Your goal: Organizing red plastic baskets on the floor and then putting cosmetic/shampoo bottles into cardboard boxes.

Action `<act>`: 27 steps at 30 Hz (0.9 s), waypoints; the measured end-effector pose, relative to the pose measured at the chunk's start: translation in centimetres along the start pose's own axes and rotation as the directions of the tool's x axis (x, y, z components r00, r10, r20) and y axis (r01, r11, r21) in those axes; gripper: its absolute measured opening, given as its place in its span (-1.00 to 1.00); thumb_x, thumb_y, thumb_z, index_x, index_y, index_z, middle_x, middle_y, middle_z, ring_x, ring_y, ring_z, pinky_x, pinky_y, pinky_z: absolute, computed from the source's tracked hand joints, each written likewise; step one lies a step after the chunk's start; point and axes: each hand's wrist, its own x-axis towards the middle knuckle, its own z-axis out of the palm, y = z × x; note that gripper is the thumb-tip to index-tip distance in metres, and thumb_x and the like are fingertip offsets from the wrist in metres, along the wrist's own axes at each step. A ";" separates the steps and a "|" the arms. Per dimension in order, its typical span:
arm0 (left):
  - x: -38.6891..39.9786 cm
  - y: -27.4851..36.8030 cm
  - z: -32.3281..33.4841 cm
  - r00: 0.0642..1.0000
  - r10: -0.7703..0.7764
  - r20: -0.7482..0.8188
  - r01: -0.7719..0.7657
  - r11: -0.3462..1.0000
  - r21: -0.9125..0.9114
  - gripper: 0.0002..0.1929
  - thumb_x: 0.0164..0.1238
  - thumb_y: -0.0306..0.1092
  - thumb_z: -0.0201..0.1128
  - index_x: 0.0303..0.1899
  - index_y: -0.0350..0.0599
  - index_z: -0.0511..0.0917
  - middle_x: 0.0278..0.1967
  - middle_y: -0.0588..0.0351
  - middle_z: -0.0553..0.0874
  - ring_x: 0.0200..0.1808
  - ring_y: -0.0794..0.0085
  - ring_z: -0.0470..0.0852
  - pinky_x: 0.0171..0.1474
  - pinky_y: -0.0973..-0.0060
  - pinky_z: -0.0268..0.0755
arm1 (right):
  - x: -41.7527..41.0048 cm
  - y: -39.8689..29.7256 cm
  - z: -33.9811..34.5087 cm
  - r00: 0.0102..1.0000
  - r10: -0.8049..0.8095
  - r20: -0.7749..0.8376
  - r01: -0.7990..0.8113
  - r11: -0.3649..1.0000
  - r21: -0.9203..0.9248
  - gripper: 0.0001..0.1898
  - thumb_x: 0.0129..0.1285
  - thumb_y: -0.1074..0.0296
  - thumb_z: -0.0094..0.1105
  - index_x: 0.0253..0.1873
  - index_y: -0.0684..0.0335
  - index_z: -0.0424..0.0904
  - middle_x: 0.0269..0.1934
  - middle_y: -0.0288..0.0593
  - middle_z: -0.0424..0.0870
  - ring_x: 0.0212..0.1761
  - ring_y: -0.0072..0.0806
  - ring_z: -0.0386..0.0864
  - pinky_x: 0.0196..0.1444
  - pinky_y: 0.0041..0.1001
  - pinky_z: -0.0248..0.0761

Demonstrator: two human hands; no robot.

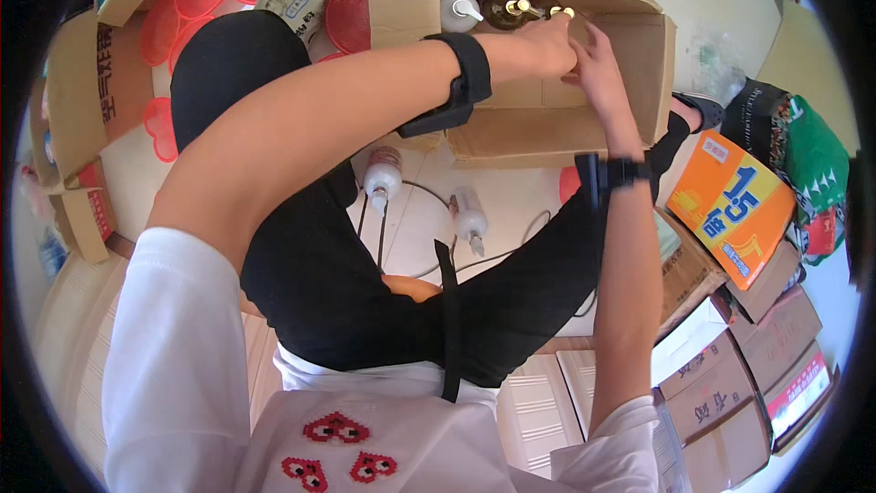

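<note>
My left hand [544,48] reaches into an open cardboard box [540,137], its fingers at the gold pump head [562,11] of a dark pump bottle. Whether they grip it is hard to see, as the hand covers most of that bottle. Close beside it is my right hand [597,61], fingers apart, thumb side near the left hand's fingers, with nothing visible in it. Along the far wall of the box stand a second brown bottle with a gold pump [506,10] and a white pump bottle [460,11]. A cardboard flap [405,14] folds outward at the left.
Two whitish pump bottles [383,174] [469,213] and a dark cable [417,186] are on the floor between my legs. Red plastic baskets [359,7] lie at the upper left. An orange package [733,209] and stacked cardboard boxes [712,383] stand at the right.
</note>
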 end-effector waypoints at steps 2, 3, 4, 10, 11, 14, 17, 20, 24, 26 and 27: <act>-0.4 0.5 -0.2 0.999 0.015 -0.029 -0.013 0.998 0.063 -0.29 0.23 -0.44 0.00 0.49 -0.09 0.13 0.21 -0.20 0.58 0.14 0.07 0.64 0.15 0.25 0.47 | -4.3 0.8 -1.7 0.997 -0.067 -0.037 0.069 0.996 0.052 -0.67 0.47 0.24 0.09 0.16 0.35 0.45 -0.30 -0.11 0.65 -0.33 -0.47 0.67 -0.30 -0.50 0.55; -0.7 -0.1 -0.9 0.999 0.006 -0.044 -0.004 0.999 0.054 -0.29 0.23 -0.44 0.00 0.49 -0.09 0.13 0.21 -0.20 0.58 0.14 0.07 0.64 0.15 0.25 0.47 | -7.2 0.6 -1.4 0.997 -0.025 0.075 0.022 0.999 0.040 -0.72 0.48 0.25 0.06 0.10 0.33 0.49 -0.33 -0.17 0.63 -0.37 -0.50 0.64 -0.31 -0.52 0.52; -1.4 -0.5 -1.7 0.997 0.014 -0.079 -0.013 1.000 0.011 -0.31 0.24 -0.43 0.00 0.48 -0.10 0.16 0.23 -0.18 0.57 0.17 0.07 0.62 0.19 0.25 0.45 | -10.3 0.0 -1.1 0.983 0.017 0.184 -0.020 1.000 0.019 -0.76 0.49 0.26 0.04 0.03 0.31 0.52 -0.36 -0.22 0.62 -0.41 -0.54 0.60 -0.32 -0.54 0.50; -4.5 0.9 -5.4 0.998 0.063 0.000 -0.063 0.998 -0.017 -0.40 0.35 -0.34 0.04 0.43 -0.15 0.24 0.08 -0.01 0.62 -0.18 0.36 0.68 -0.13 0.38 0.58 | -19.5 6.1 3.1 0.694 0.489 0.529 0.049 0.701 -0.711 -0.56 0.39 0.06 0.13 0.18 0.27 0.53 -0.16 -0.16 0.70 -0.19 -0.43 0.65 -0.24 -0.39 0.57; -5.6 0.3 -6.2 0.998 0.062 -0.024 -0.062 0.998 -0.024 -0.40 0.35 -0.34 0.04 0.43 -0.15 0.24 0.08 -0.01 0.62 -0.18 0.36 0.68 -0.13 0.38 0.58 | -19.7 6.6 4.8 0.693 0.481 0.537 0.073 0.694 -0.717 -0.56 0.39 0.06 0.13 0.18 0.27 0.53 -0.16 -0.16 0.70 -0.19 -0.43 0.65 -0.24 -0.39 0.57; -8.9 -0.6 -7.9 0.997 0.075 -0.014 -0.077 0.984 -0.162 -0.41 0.34 -0.34 0.05 0.42 -0.18 0.26 -0.01 -0.03 0.65 -0.26 0.33 0.65 -0.20 0.38 0.57 | -20.4 8.5 8.1 0.566 0.736 0.370 -0.022 0.462 -0.887 -0.50 0.27 0.00 0.25 0.14 0.29 0.59 -0.19 -0.12 0.74 -0.22 -0.37 0.70 -0.25 -0.35 0.58; -11.6 -1.6 -9.5 0.996 0.074 -0.042 -0.080 0.983 -0.166 -0.41 0.32 -0.37 0.06 0.40 -0.22 0.28 -0.09 -0.04 0.66 -0.27 0.36 0.64 -0.28 0.39 0.53 | -20.7 11.6 9.2 0.455 0.841 0.293 -0.014 0.335 -0.942 -0.52 0.17 0.02 0.34 0.04 0.28 0.66 -0.23 -0.09 0.77 -0.30 -0.30 0.74 -0.23 -0.34 0.59; -12.5 -3.4 -10.8 0.992 0.097 -0.082 -0.108 0.982 -0.153 -0.41 0.31 -0.38 0.06 0.39 -0.26 0.28 -0.13 -0.01 0.66 -0.29 0.40 0.62 -0.33 0.41 0.49 | -20.7 11.0 9.7 0.616 0.702 0.358 0.237 0.268 -0.934 -0.52 0.15 0.09 0.34 -0.05 0.47 0.66 -0.25 0.03 0.77 -0.35 -0.26 0.76 -0.28 -0.36 0.59; -13.2 -4.3 -11.0 0.992 0.090 -0.083 -0.104 0.978 -0.181 -0.43 0.32 -0.36 0.06 0.37 -0.28 0.30 -0.17 0.02 0.68 -0.30 0.44 0.61 -0.34 0.45 0.48 | -20.7 10.7 8.8 0.657 0.692 0.299 -0.032 0.422 -0.906 -0.51 0.21 0.07 0.29 -0.06 0.51 0.66 -0.24 0.07 0.77 -0.35 -0.26 0.76 -0.27 -0.36 0.63; -12.8 -4.0 -10.8 0.994 0.089 -0.064 -0.096 0.988 -0.125 -0.44 0.33 -0.35 0.06 0.37 -0.28 0.31 -0.17 0.03 0.69 -0.30 0.44 0.61 -0.34 0.46 0.48 | -20.0 9.5 8.2 0.589 0.782 0.203 -0.241 0.409 -0.880 -0.57 0.31 0.10 0.20 -0.08 0.47 0.67 -0.24 0.05 0.77 -0.38 -0.25 0.76 -0.28 -0.35 0.66; -12.5 -4.0 -10.5 0.993 0.119 -0.027 -0.122 0.978 -0.168 -0.44 0.33 -0.34 0.06 0.36 -0.27 0.32 -0.15 0.04 0.70 -0.29 0.43 0.62 -0.34 0.46 0.48 | -19.6 8.7 8.0 0.591 0.779 0.208 -0.236 0.413 -0.880 -0.57 0.31 0.10 0.20 -0.08 0.47 0.67 -0.24 0.05 0.77 -0.38 -0.25 0.76 -0.28 -0.35 0.66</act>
